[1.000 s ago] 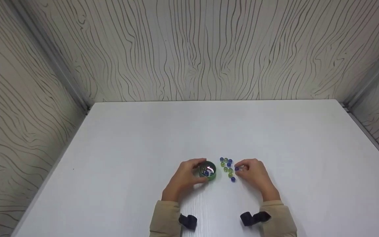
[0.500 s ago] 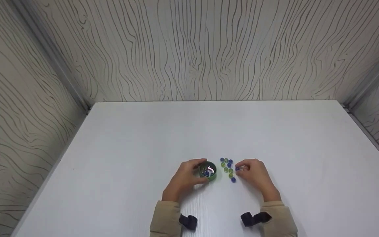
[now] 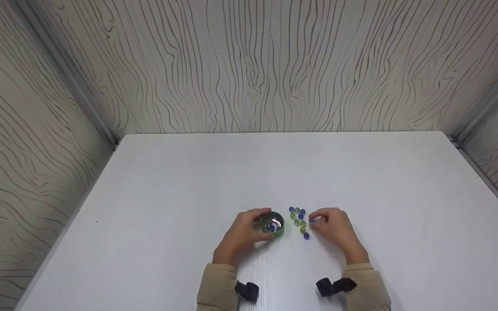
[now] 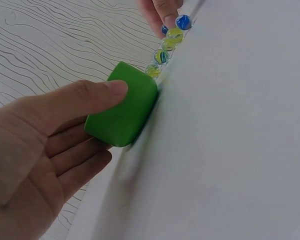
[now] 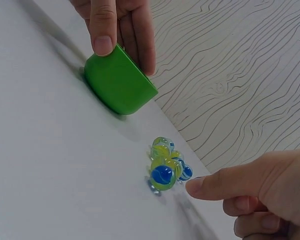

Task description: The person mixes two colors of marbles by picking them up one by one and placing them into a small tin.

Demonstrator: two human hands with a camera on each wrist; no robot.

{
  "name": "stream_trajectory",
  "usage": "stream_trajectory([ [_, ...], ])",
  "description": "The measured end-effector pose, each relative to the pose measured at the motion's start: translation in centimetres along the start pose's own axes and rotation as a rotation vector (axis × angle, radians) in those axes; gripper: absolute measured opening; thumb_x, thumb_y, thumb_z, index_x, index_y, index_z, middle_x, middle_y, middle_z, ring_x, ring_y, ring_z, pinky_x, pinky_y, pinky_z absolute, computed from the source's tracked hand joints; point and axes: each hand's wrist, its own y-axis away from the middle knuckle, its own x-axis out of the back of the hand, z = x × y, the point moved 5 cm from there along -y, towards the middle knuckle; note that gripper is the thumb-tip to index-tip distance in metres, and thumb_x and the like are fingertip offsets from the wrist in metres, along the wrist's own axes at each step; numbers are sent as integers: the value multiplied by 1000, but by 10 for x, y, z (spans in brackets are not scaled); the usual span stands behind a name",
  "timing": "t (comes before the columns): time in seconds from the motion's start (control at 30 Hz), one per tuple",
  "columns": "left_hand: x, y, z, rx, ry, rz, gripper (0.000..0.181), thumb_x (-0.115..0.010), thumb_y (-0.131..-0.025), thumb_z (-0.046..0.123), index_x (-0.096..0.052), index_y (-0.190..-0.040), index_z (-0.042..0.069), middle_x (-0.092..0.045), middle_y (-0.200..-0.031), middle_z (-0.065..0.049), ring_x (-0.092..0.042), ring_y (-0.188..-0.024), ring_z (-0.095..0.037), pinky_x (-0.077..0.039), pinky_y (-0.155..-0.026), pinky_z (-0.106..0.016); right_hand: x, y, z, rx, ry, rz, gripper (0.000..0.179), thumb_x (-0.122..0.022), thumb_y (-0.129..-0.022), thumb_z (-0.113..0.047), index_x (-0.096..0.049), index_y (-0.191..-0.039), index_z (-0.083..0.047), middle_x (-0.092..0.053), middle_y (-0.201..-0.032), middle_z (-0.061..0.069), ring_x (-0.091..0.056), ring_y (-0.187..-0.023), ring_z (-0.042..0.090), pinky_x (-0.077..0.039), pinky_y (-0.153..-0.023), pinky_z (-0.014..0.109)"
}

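Note:
My left hand (image 3: 244, 233) holds a small green bowl (image 4: 132, 107) on the white table, thumb on the near side and fingers at the far side. In the head view, a few marbles (image 3: 271, 227) lie inside it; the wrist views hide them. To the right of the bowl, several blue and yellow-green glass marbles (image 3: 297, 223) sit in a loose cluster. At the cluster's right edge, my right hand (image 3: 335, 224) pinches a blue marble (image 3: 311, 220) between thumb and fingertips. In the right wrist view, the thumb partly covers that spot beside the blue marble (image 5: 163, 176) nearest the camera.
The white table (image 3: 188, 177) stretches around both hands, reaching a wood-grain-patterned wall (image 3: 249, 65) at the back. Dark camera mounts (image 3: 247, 291) stick inward from both sleeves.

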Motion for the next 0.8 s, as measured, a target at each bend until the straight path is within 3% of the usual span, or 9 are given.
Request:
stream_trajectory([
  [0.23,-1,1,1,27,10,5,64,-79,-76,12,-55,-134,4,-62,-132,-12,-58,-126,-28,-46,-112,-40,1,0,-4,20,24,17,18,-69,-81,-5,-75,-98,-4,-48,-62,-2,-43,-62,12,-33,-55,20],
  [0.53,-3,-1,0,27,4,-7,65,-80,-75,11,-54,-134,3,-61,-134,-15,-57,-128,-30,-45,-113,-43,2,1,-5,15,26,12,18,-69,-82,-5,-75,-99,-4,-49,-65,0,-44,-65,13,-34,-59,21],
  [0.8,-1,-1,1,16,2,-14,65,-79,-75,10,-54,-134,1,-59,-135,-17,-56,-128,-32,-45,-113,-43,4,1,-9,21,19,4,19,-69,-82,-6,-74,-100,-3,-44,-59,-3,-42,-60,12,-33,-54,20],
])
